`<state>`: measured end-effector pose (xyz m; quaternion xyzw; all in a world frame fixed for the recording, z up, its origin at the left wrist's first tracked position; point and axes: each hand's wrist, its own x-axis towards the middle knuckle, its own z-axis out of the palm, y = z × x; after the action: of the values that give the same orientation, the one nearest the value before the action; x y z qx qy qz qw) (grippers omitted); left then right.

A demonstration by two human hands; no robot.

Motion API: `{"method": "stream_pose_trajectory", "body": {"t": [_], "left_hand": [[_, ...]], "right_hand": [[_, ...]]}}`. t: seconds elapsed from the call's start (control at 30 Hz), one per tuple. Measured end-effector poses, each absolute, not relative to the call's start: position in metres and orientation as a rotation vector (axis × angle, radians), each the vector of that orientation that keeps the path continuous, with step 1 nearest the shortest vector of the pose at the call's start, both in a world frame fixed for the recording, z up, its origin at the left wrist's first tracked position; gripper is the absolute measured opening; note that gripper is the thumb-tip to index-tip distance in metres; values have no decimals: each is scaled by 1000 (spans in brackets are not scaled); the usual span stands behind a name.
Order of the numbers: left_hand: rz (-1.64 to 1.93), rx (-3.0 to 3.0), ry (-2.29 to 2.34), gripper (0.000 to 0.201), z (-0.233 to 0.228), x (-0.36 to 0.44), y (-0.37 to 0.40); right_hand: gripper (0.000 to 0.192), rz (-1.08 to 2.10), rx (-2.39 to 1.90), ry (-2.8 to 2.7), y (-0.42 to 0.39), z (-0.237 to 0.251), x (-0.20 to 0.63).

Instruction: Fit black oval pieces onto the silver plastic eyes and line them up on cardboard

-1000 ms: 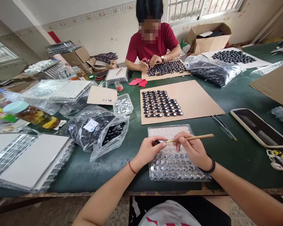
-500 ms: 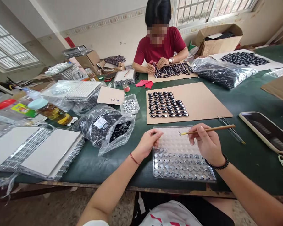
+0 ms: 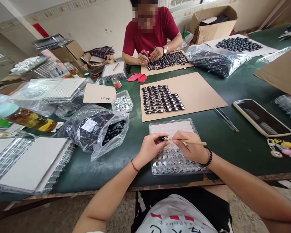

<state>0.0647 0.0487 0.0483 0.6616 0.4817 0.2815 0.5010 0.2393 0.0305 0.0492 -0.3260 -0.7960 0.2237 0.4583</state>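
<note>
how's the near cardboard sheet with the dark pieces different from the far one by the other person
The near cardboard sheet has its dark pieces in neat rows over the left part only, the rest bare; the far cardboard sheet is almost fully covered. The near one looks larger. Nobody touches the near sheet, while the other person's hands rest at the far one's edge. Both are brown, flat on the green table.
</note>
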Motion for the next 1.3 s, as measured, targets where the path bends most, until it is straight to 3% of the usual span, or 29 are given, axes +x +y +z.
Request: {"method": "stream_pose_trajectory", "body": {"t": [0.67,0.87,0.93,1.13,1.3], "left_hand": [[762,1664,1170,25,47,66,45],[733,1481,1099,24,51,65,48],[727,1442,1096,24,52,63,51],[697,1546,1038,27,52,63,44],[750,1774,1086,28,56,69,37]], "right_hand": [[15,599,-815,-2077,30,44,237],[32,1486,-844,-1289,47,45,242],[37,1583,-804,-1109,52,46,244],[18,1316,-1110,-1524,42,48,235],[24,1378,-1108,-1654,43,45,234]]}}
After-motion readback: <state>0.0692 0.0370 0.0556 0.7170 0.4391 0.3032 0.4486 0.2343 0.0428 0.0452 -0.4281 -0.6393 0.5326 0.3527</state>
